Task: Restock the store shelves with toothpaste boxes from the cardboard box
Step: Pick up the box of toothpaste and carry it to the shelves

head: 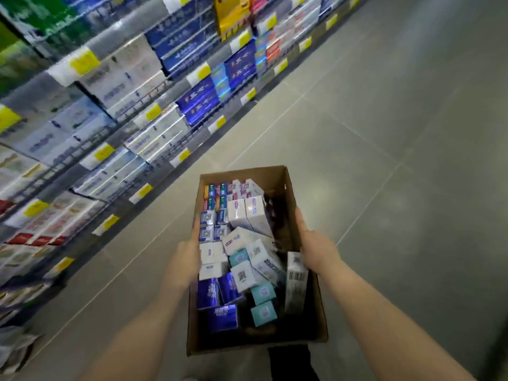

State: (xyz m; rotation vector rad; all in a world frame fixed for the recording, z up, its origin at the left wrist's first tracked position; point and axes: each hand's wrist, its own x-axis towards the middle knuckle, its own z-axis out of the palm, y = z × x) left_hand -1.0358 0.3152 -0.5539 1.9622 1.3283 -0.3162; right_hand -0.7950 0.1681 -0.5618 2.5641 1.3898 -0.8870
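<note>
The cardboard box (pixel 291 193) sits in the lower middle of the frame, carried over the grey floor (pixel 384 133), with the store shelves (pixel 115 111) running along the left side up to the top centre. The left hand (pixel 187 257) presses flat against the box's left wall, fingers straight along the rim. The right hand (pixel 316 243) lies on the right wall with its fingers (pixel 301 220) stretched forward along the edge; whether the thumb hooks inside cannot be told. Neither hand closes round anything.

Inside, toothpaste boxes (pixel 242 259) stand on end and lean loosely against one another: white ones in the middle, blue-purple ones (pixel 220 292) at the lower left, small teal ones (pixel 263 312) below centre.

The load is probably moderately heavy as a whole, and the corrugated walls may bow under a squeeze from the sides, so support under the base looks safer. Each carton is likely light, stiff enough to pinch across its long faces, and glossy, so somewhat slippery. The loose, tilted ones near the top seem the easiest to lift out first.
</note>
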